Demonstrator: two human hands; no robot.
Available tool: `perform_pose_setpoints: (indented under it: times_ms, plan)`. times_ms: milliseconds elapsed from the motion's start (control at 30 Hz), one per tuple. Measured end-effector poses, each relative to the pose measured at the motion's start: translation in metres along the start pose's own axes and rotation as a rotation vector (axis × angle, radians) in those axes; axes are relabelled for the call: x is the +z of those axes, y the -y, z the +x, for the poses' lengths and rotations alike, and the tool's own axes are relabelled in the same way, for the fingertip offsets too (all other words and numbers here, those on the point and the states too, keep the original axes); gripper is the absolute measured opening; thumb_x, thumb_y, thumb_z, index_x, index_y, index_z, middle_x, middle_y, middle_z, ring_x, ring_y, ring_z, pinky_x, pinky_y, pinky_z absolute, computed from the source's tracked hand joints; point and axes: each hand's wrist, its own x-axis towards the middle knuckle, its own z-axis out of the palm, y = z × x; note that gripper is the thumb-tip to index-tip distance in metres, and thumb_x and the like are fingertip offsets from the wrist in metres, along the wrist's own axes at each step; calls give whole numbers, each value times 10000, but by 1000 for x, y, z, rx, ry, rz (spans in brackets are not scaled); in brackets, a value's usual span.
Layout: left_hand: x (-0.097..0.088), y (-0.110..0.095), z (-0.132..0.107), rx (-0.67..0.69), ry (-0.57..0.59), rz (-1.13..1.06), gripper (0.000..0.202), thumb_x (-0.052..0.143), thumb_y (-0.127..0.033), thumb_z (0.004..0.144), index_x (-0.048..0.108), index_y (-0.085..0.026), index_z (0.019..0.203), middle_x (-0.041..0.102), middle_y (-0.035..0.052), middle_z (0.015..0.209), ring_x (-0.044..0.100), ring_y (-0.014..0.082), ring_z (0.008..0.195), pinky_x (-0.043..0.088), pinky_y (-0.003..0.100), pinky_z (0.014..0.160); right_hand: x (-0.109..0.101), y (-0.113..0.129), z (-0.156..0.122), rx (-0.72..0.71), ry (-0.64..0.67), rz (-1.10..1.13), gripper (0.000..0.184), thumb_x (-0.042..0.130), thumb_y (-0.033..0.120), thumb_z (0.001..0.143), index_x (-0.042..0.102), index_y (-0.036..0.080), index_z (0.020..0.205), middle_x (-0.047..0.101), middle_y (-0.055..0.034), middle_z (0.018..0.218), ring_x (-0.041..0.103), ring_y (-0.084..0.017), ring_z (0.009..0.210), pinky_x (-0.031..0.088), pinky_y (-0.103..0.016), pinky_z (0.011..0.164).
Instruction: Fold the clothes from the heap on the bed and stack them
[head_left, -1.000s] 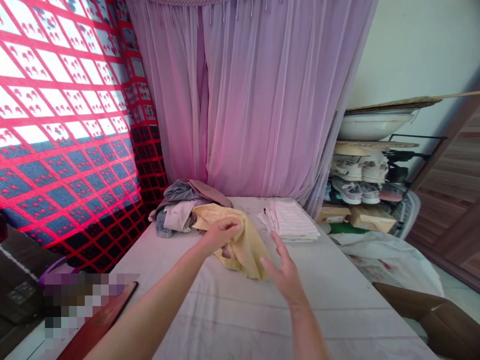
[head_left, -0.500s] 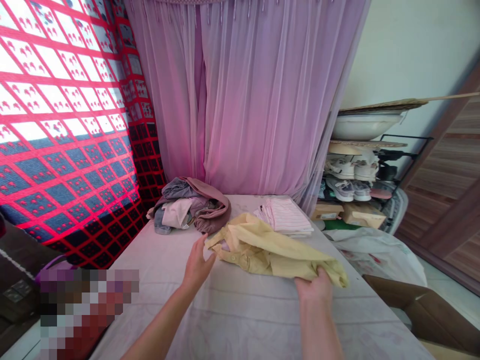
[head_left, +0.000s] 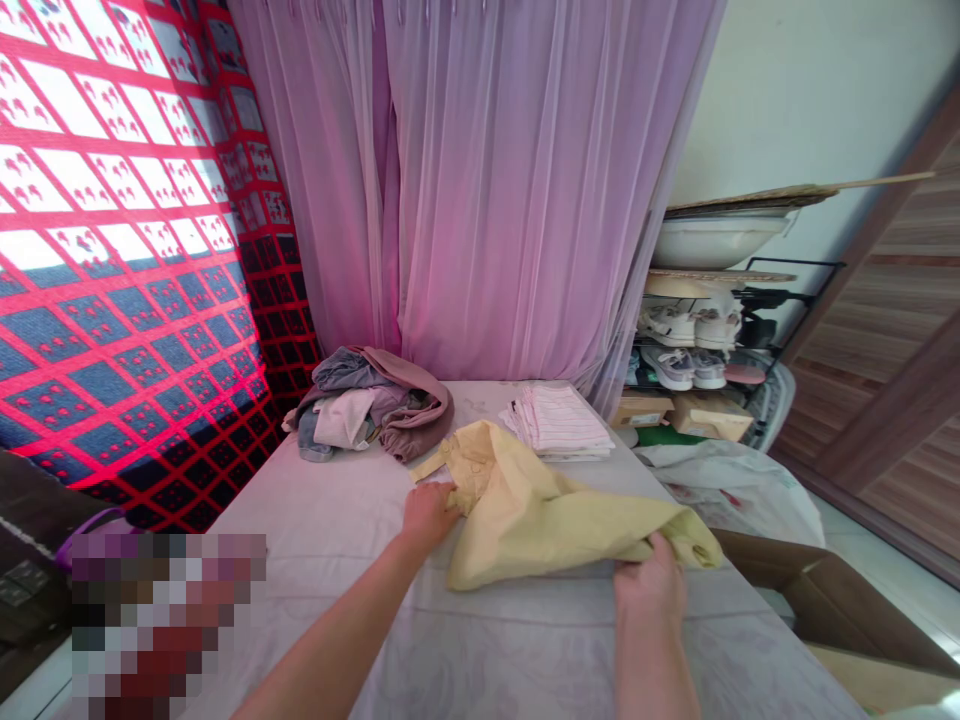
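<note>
A pair of yellow trousers (head_left: 540, 515) lies partly bunched across the bed, with the waist end to the left and the leg ends to the right. My left hand (head_left: 431, 512) is closed on the edge near the waist. Close to the leg ends, my right hand (head_left: 652, 575) pinches the cloth, its fingertips partly hidden by the fabric. Just behind the trousers rests a folded stack of pink-striped cloth (head_left: 562, 420). Farther left is a heap of crumpled clothes (head_left: 375, 400) in mauve, grey-blue and pale pink.
Pale sheeting covers the bed (head_left: 337, 530). Purple curtains (head_left: 480, 200) hang behind it, and a red-checked cloth (head_left: 135, 280) hangs at left. To the right stand a shoe rack (head_left: 686, 345), a white plastic bag (head_left: 742, 490) and an open cardboard box (head_left: 840, 600).
My left hand has moved right and closed on the trousers' waist end. The near side of the cloth has spread toward me. My right hand has shifted slightly right, still gripping the leg end.
</note>
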Motion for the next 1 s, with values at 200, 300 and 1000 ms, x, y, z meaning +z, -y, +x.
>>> perform_pose_setpoints:
  times_ms: [200,300,1000]
  plan:
    - [-24,13,1,-5,-83,-15,213,457,-285,883,652,-207,852,704,57,910,632,196,882,428,280,747,18,16,-22,7,-44,-94,576,733,353,529,601,228,1076,699,-35,1029,655,-241,919,541,-282,555]
    - [-64,32,0,-44,-199,-26,278,356,-269,916,625,-200,932,690,52,931,616,177,885,427,261,737,18,19,-23,19,82,-222,591,751,409,532,603,227,1075,694,-37,1038,660,-231,908,539,-265,566]
    - [-48,94,-87,-101,51,69,277,395,-359,872,623,-210,819,693,51,877,625,200,880,394,258,701,71,20,-177,-446,1547,-1595,1076,767,405,543,259,307,1487,157,-105,1581,105,-309,1444,74,-519,1139]
